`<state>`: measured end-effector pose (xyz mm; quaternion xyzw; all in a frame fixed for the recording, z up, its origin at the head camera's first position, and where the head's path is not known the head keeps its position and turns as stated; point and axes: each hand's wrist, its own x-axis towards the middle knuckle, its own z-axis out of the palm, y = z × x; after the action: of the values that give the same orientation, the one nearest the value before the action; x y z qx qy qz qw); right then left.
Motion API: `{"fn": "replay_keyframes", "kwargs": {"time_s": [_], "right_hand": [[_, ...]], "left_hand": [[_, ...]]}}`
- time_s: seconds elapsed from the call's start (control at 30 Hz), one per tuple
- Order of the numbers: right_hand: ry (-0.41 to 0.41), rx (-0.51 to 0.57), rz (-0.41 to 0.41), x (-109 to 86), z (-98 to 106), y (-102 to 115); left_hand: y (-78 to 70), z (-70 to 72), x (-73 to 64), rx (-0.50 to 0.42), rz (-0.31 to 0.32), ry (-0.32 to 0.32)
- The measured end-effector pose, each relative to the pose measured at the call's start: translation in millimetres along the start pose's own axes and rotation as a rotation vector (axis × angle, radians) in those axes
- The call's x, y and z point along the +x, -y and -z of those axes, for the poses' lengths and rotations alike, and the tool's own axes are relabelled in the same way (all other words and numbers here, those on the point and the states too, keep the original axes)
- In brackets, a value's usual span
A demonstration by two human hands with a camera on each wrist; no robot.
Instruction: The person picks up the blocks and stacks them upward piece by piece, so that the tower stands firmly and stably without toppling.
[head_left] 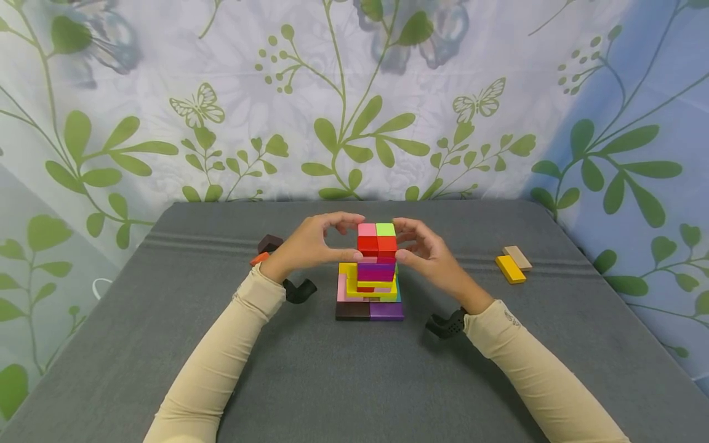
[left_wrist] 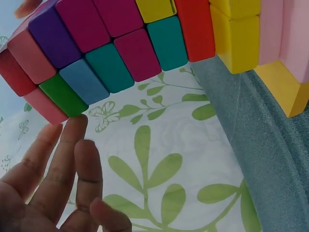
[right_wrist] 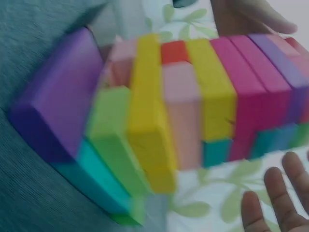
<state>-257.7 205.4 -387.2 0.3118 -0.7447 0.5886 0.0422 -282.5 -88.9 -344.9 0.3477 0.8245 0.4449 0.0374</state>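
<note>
A tower of stacked coloured wooden blocks [head_left: 376, 272] stands mid-table, wider at its base and narrow above. Red blocks [head_left: 368, 244] sit near its top, with a pink block [head_left: 367, 229] and a lime green block [head_left: 385, 229] behind them. My left hand [head_left: 310, 240] is at the tower's upper left side; its fingertips meet the green block [left_wrist: 63, 94] and a pink block beside it. On the upper right side is my right hand [head_left: 429, 249], thumb tip right at the red block. Its fingers [right_wrist: 277, 193] spread close beside the stack, holding nothing.
A yellow block [head_left: 510, 269] and a plain wooden block [head_left: 517, 258] lie to the right. Beyond my left forearm are a dark brown block [head_left: 270, 243] and an orange block [head_left: 258, 258]. Dark purple and brown blocks [head_left: 352, 311] form the tower's front foot. A floral curtain [head_left: 376, 123] hangs behind the grey table.
</note>
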Motion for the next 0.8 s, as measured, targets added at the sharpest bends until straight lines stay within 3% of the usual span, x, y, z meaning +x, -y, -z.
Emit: {"fn": "replay_keyframes", "kwargs": {"time_s": [0.2, 0.4, 0.57, 0.7, 0.8], "right_hand": [[0.034, -0.171, 0.017, -0.3, 46, 16], [-0.077, -0.274, -0.004, -15.0, 108, 23], [-0.158, -0.461, -0.15, -33.5, 154, 1], [-0.112, -0.636, -0.333, -50.3, 180, -20], [-0.05, -0.695, -0.472, -60.8, 193, -32]], "left_hand": [[3.2, -2.8, 0.3, 0.022, 0.048, 0.075], [5.1, -6.8, 0.9, 0.051, 0.042, 0.102], [5.9, -8.1, 1.8, 0.052, 0.046, 0.104], [4.8, -8.9, 2.1, 0.062, 0.062, 0.106], [3.8, -8.7, 2.1, 0.067, 0.072, 0.108]]}}
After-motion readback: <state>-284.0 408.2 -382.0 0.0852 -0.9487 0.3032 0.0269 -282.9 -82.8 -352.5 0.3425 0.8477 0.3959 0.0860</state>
